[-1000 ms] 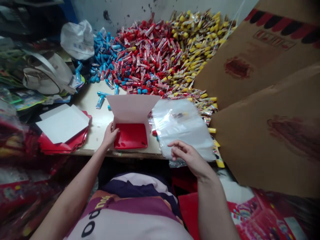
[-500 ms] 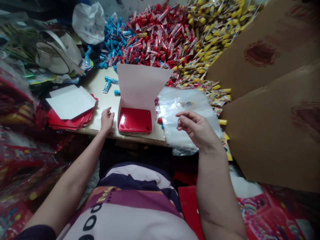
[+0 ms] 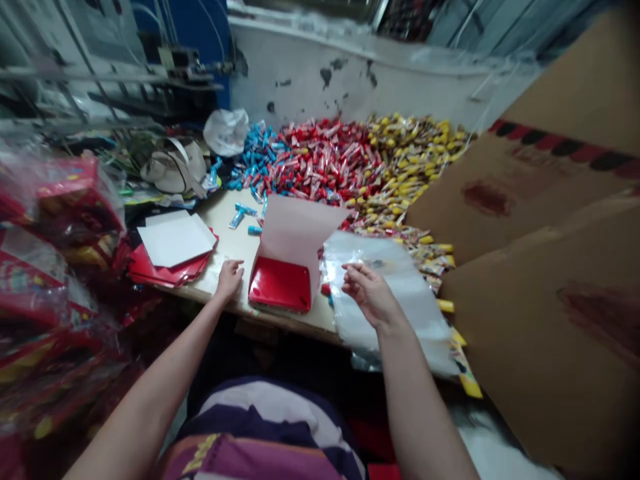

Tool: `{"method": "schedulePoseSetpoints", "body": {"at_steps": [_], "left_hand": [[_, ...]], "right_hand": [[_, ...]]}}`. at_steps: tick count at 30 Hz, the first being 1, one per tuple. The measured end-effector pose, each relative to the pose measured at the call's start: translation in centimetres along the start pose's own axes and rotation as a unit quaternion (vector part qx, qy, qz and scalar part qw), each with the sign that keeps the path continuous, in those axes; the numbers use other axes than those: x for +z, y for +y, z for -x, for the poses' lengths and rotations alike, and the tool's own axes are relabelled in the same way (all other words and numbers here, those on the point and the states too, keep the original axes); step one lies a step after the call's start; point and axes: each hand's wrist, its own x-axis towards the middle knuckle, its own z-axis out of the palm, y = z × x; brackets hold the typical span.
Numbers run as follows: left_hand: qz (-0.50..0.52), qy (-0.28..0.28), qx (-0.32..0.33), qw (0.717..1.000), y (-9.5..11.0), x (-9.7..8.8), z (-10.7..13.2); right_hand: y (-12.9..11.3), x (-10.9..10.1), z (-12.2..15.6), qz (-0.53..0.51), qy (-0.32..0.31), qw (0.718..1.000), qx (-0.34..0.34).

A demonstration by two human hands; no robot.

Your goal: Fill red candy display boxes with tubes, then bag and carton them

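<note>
My left hand rests on the pale tabletop, its fingers just left of a glossy red box base. A pale pink card flap stands up behind that base, tilted slightly. My right hand sits over a stack of clear plastic bags, with its fingertips at the top layer. Whether they pinch a bag is hard to see. The lower part of the stack hangs past the table edge.
A white sheet lies on flat red card pieces. Several blue-wrapped sweets lie loose behind them, before a large heap of red and yellow sweets. Brown cardboard sheets rise on the right; shiny red packaging fills the left.
The view has tilted up and shows more of the wall. My right hand has come down from its raised position over the plastic stack. My left hand stays beside the red base.
</note>
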Motion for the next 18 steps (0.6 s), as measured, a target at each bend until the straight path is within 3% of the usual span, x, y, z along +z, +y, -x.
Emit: {"method": "schedulePoseSetpoints", "body": {"at_steps": [6,10,12,14,16,18], "left_hand": [[0.011,-0.002,0.000,1.000,1.2,-0.1,0.9],[0.024,-0.048,0.001,0.999,2.3,0.5,1.9],[0.028,-0.072,0.001,0.997,3.0,1.2,2.5],[0.025,-0.099,-0.005,0.995,3.7,1.9,2.9],[0.029,-0.140,-0.020,0.990,4.3,2.2,2.8],[0.033,-0.168,-0.036,0.985,4.8,1.9,1.6]], "right_hand": [[0.3,-1.3,-4.3,0.055,0.047,0.995,-0.065],[4.1,-0.2,-7.0,0.187,-0.014,0.982,-0.023],[6.2,0.6,-7.8,0.248,-0.056,0.967,-0.034],[7.6,0.6,-8.1,0.318,-0.046,0.945,-0.055],[7.7,-0.6,-8.2,0.373,-0.033,0.926,-0.042],[6.1,-3.0,-8.4,0.418,-0.047,0.907,-0.004]]}}
